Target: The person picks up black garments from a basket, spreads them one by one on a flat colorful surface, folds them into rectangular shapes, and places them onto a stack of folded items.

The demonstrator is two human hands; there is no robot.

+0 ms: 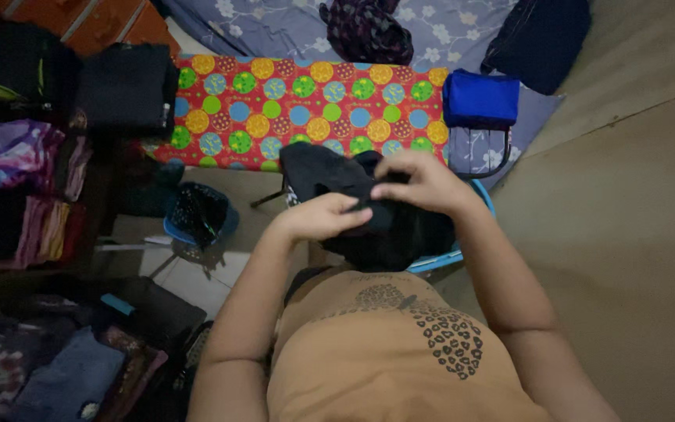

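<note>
Home bedroom, laundry being sorted. A dotted red mattress [306,109] is lying beside a floral bedsheet [275,31]; folded clothes stacks [17,180] are crowding the left; tiled floor [197,273] is showing below.

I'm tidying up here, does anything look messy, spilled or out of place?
Nothing looks spilled or damaged. Both hands, left hand and right hand, grip a crumpled black garment. A dark floral garment lies bunched and unfolded on the lilac flowered sheet.
</note>
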